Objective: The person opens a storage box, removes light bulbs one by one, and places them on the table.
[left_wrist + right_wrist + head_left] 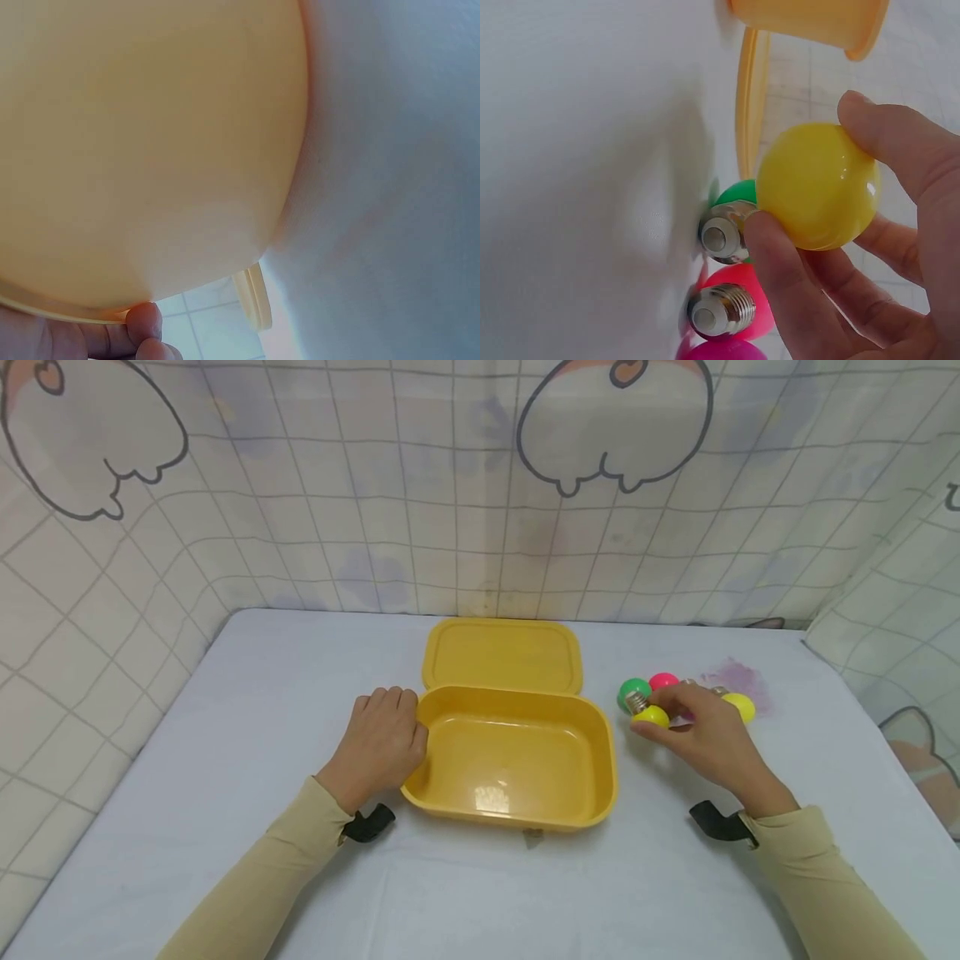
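Observation:
A yellow plastic box [525, 760] stands uncovered in the middle of the table, with nothing inside it. My left hand [381, 739] grips its left rim, fingers curled over the edge; the left wrist view shows the box's outer wall [150, 150] close up. To the right of the box, my right hand [708, 739] pinches a yellow light bulb [817, 187] between thumb and fingers, held up off the cloth. Just behind it lie a green bulb [632, 692] and a pinkish-red bulb [663, 680]. A second yellow bulb [741, 705] lies beyond the hand.
The box's yellow lid [502, 656] lies flat behind the box. A magenta bulb [727, 351] shows at the bottom of the right wrist view. White cloth [465, 893] covers the table, with a purple stain [738, 681] near the bulbs. Grid-patterned curtain [420, 527] hangs behind.

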A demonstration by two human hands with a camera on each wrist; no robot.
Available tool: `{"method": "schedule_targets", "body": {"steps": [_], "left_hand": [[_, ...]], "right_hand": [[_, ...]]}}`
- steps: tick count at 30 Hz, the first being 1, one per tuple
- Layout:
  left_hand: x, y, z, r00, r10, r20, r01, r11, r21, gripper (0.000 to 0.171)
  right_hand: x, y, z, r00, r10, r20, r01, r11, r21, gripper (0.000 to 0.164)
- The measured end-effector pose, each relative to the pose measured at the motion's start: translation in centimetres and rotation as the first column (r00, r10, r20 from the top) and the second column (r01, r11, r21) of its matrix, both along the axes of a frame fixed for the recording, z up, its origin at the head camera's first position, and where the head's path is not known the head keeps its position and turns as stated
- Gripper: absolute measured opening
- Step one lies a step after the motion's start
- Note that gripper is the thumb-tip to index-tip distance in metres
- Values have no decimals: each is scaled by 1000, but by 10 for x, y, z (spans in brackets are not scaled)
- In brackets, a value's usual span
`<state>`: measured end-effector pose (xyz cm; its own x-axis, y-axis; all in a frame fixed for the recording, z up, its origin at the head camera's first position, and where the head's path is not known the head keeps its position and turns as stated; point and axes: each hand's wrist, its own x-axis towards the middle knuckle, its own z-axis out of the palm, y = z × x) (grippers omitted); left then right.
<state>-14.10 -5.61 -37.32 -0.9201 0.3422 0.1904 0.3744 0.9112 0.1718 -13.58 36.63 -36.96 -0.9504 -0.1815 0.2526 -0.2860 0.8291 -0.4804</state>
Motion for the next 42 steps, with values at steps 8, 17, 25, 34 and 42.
{"method": "schedule_targets", "body": {"steps": [8, 17, 25, 34, 42], "left_hand": [[1, 0, 0, 1000, 9, 13, -9, 1000, -3, 16], [1, 1, 2, 999, 11, 38, -11, 1000, -3, 16], [0, 1, 2, 998, 16, 54, -16, 1000, -9, 17], [0, 1, 2, 999, 12, 41, -12, 1000, -3, 16], [0, 1, 1, 999, 8, 31, -8, 1000, 0, 16]], "right_hand": [[1, 3, 1, 998, -14, 61, 13, 1000, 5, 34], [1, 3, 2, 992, -18, 122, 15, 1000, 28, 36], [0, 3, 0, 987, -27, 160, 20, 999, 42, 40], [-2, 4, -2, 981, -43, 187, 33, 998, 58, 44], [-2, 3, -3, 980, -50, 192, 40, 997, 59, 48]]}}
